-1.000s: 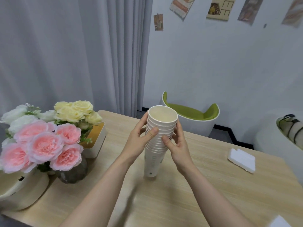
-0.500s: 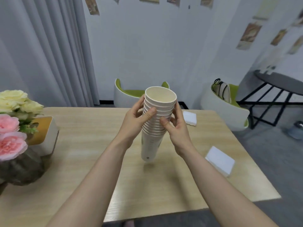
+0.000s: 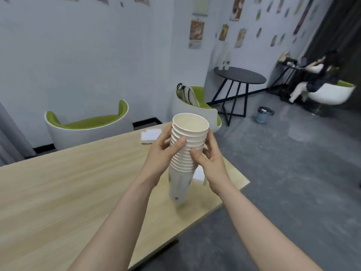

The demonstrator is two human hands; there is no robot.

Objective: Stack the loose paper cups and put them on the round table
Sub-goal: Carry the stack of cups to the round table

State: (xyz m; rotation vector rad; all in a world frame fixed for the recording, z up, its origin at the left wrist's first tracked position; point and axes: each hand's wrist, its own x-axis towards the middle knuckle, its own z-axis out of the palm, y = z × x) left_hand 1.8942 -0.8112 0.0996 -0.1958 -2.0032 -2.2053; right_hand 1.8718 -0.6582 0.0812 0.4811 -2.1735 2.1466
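A tall stack of white paper cups (image 3: 183, 161) hangs in the air over the right end of the wooden table (image 3: 64, 184), mouth up and slightly tilted. My left hand (image 3: 163, 153) grips its left side with fingers and thumb curled round the rims. My right hand (image 3: 210, 158) holds the right side, thumb on the front. The black round table (image 3: 241, 75) stands far off at the right by the wall, with some white objects (image 3: 224, 61) at its back edge.
Two green-and-white tub chairs (image 3: 88, 128) (image 3: 197, 108) stand behind the wooden table. White foam pieces (image 3: 149, 135) lie on it. A small bin (image 3: 262, 114) sits on the grey floor near the round table. A seated person (image 3: 316, 79) is at far right.
The view has swung right: the flowers have left the frame, the round table and grey floor have come in. The cup stack, held in both hands, has lifted off the wooden table.
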